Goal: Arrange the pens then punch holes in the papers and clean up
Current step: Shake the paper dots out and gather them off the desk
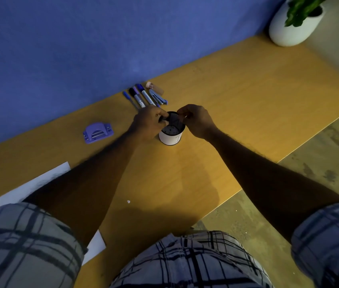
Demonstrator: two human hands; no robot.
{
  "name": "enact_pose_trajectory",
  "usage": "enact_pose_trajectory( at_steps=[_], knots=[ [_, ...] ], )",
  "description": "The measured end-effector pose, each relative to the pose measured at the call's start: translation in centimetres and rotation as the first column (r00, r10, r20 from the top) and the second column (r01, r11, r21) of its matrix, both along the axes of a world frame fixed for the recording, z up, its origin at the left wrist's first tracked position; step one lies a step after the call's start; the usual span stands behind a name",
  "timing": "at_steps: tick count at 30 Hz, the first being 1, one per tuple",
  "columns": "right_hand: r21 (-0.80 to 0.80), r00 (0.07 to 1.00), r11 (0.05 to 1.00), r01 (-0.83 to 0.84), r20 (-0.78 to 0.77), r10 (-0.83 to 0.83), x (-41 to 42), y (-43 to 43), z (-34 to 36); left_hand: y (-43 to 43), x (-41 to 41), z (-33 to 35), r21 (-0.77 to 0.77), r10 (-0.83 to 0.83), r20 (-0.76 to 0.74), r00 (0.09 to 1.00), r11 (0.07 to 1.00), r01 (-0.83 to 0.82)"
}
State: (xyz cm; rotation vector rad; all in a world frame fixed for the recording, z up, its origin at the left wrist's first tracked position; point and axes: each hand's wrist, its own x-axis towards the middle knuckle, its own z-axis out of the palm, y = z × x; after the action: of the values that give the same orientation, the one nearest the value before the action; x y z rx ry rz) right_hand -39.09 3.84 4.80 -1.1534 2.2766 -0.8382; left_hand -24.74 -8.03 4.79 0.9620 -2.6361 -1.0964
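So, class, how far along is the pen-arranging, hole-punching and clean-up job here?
Nothing looks finished yet. In hand: the left hand and right hand pinch the rim of the pen holder, which holds no pens. Left to do: the pens lie on the desk by the wall, the hole punch sits apart from the papers, and clean-up follows.

Left of the white, black-rimmed cylindrical pen cup (pixel 171 135) a lilac plastic hole punch (pixel 97 133); beyond it blue-and-black capped pens (pixel 141 96); honey-yellow wooden table (pixel 247 100); grey-black plaid sleeves (pixel 25 242)
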Motion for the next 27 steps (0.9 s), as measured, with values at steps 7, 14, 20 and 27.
enact_pose_trajectory(
  at_steps=[7, 14, 20, 27],
  knots=[
    [-0.019, 1.000, 1.000, -0.020, 0.000, 0.020, 0.8, 0.7, 0.5, 0.5, 2.6, 0.1, 0.067, 0.013, -0.073, 0.997, 0.998, -0.008],
    [-0.126, 0.997, 0.990, -0.071, -0.027, 0.068, 4.6, 2.9, 0.3, 1.7, 8.0, -0.8, 0.113, 0.043, -0.058, 0.997, 0.993, -0.036],
    [-0.053, 0.974, 0.973, -0.224, 0.009, 0.225, 10.1, 3.9, -2.2, 3.0, 13.9, -3.4, 0.121, 0.108, 0.027, 0.994, 0.986, -0.111],
    [0.063, 0.894, 0.892, -0.448, 0.024, 0.447, 15.7, 4.4, -4.9, 4.8, 20.6, -6.4, 0.057, 0.093, 0.150, 0.984, 0.993, -0.103]
  ],
)
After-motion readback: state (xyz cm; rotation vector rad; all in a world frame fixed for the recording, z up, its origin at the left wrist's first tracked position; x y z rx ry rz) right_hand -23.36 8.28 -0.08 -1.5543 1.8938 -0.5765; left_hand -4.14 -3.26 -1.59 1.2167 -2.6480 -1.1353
